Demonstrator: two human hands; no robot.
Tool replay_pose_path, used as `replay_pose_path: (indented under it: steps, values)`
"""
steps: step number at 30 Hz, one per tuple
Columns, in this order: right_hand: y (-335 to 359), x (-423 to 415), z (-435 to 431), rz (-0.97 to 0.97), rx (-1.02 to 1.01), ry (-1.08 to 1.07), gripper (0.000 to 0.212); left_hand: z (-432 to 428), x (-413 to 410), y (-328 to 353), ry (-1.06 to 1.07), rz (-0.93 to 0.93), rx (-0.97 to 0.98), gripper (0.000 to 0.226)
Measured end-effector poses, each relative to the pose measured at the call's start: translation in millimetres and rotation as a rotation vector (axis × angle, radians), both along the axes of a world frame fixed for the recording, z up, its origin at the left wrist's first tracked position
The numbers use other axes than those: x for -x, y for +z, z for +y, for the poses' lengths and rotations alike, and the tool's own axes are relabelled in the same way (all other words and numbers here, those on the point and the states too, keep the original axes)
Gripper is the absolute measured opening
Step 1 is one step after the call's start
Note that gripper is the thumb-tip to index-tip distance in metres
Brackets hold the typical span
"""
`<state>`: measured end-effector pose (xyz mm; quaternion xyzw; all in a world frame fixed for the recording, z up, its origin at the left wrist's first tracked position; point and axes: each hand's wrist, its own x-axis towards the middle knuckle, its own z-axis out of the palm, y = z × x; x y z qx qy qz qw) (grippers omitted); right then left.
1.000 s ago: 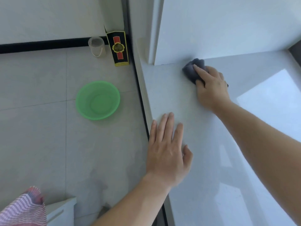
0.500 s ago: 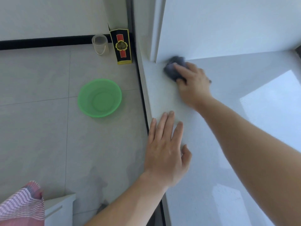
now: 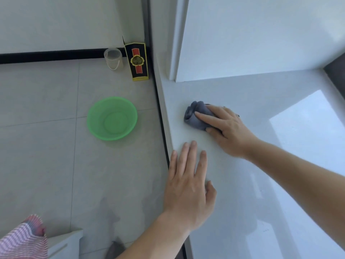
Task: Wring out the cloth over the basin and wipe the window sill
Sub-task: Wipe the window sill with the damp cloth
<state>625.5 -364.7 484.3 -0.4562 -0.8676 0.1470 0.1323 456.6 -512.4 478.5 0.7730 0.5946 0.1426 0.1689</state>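
bunched grey cloth [image 3: 197, 116] under right hand [image 3: 226, 131] on glossy white sill [image 3: 242, 193].

White window sill [image 3: 242, 184] under grey cloth [image 3: 196, 116]; tiled floor [image 3: 46, 156] under green basin [image 3: 112, 118].

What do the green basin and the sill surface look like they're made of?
Green basin: looks like thin, slightly translucent plastic with a smooth moulded rim. Window sill: probably polished stone or a glossy composite, since it mirrors the window light; which one is unclear.
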Motion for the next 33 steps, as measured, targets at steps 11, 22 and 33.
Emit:
replay_pose_path:
  steps: [11,22,33]
  values:
    - [14.5,43.3,10.7,-0.001,0.112,0.260,0.043,-1.8,-0.2,-2.1,0.015,-0.036,0.000,0.070]
    - [13.2,-6.8,-13.4,0.112,0.066,-0.060,0.042,-2.1,2.8,-6.2,0.009,-0.076,-0.029,0.066]
    - [2.4,-6.4,-46.1,0.179,0.024,-0.218,0.045,-5.2,12.1,4.4,0.062,-0.269,-0.062,0.044]
